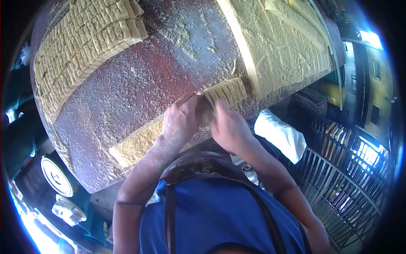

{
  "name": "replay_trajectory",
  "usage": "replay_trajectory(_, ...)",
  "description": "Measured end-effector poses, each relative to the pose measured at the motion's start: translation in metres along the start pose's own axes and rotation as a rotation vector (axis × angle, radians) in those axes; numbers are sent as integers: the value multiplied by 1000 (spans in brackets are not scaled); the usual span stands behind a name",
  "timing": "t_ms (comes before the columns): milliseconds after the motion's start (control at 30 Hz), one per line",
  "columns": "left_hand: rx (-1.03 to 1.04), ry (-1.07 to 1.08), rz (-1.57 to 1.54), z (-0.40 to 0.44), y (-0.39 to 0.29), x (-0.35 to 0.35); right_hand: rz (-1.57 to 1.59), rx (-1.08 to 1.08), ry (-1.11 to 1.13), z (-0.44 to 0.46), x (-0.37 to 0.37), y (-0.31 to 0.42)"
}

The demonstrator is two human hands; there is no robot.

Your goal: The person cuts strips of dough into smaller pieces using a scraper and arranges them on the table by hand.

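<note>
A long crumb-coated strip of dough (139, 146) lies along the table's near edge. Over its middle is my left hand (181, 116), fingers curled down and pressed on the strip. My right hand (230, 127) is closed, close beside the left, around what looks like a knife (209, 99); its thin blade is smeared by motion and its handle is hidden in the fist. To the right of the blade, the same strip stands in narrow cut slices (228, 91), lined up side by side. The dough under both hands is hidden.
Rows of cut pieces (84, 55) cover the table's far left. A broad crumb-covered dough sheet (287, 51) lies at the right. Loose crumbs dust the tabletop (105, 101). A white bag (280, 134) sits below the near edge; metal racks (334, 169) stand at right.
</note>
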State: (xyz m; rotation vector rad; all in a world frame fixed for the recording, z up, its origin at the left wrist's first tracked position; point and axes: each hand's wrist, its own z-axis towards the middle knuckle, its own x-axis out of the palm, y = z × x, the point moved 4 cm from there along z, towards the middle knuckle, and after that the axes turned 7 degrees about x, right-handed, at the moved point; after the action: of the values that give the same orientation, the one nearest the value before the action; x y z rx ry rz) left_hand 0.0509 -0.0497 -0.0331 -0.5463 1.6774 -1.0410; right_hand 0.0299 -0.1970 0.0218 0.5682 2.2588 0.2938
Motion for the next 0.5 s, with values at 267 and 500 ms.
replay_trajectory(267,90,-150,-2,-12,-4,-11,43,-110,-140,-3,-10,8)
replay_trajectory(500,82,-75,-24,-14,2,-12,-51,-60,-66,-24,1,13)
